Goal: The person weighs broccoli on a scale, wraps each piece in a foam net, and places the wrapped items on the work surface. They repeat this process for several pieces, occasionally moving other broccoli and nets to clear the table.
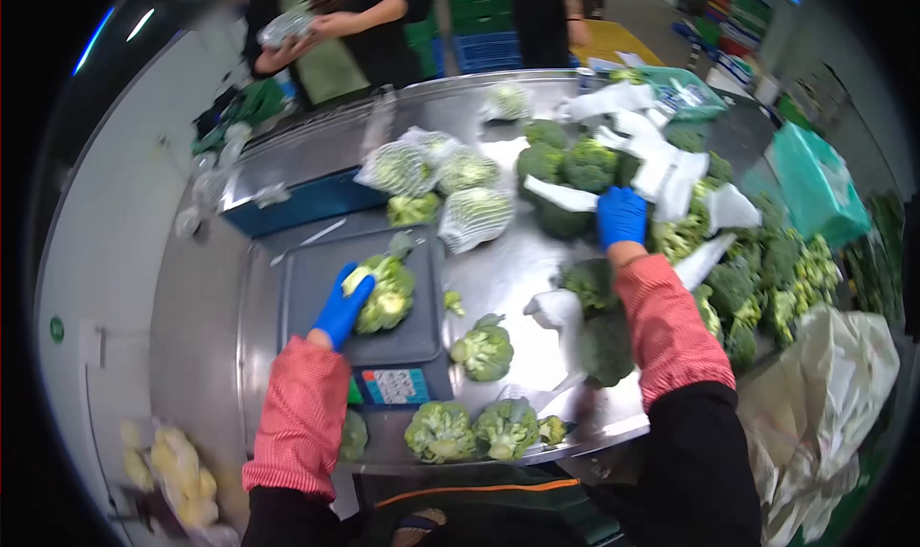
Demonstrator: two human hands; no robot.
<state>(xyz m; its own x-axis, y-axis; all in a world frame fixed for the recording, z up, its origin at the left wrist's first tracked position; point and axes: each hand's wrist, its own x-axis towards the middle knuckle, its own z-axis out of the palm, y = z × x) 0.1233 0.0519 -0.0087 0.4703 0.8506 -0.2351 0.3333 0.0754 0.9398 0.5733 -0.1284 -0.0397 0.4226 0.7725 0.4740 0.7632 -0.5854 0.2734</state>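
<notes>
My left hand (345, 307), in a blue glove, is wrapped around the side of a broccoli head (386, 293) with its cut stems turned up. That head is over the dark tray of a scale (316, 274). At the right, my right hand (622, 217), also gloved in blue, is closed among broccoli heads (588, 165) and white foam sleeves (561, 195). What its fingers grip is hidden beneath them. A loose broccoli head (484, 349) lies just right of the scale.
Several net-wrapped heads (476, 217) sit beyond the scale. Trimmed broccoli (440, 432) lies along the front edge of the steel table. A broccoli pile (738, 284) and a green bag (819, 185) fill the right side. Across the table, a person holds a wrapped item (286, 30).
</notes>
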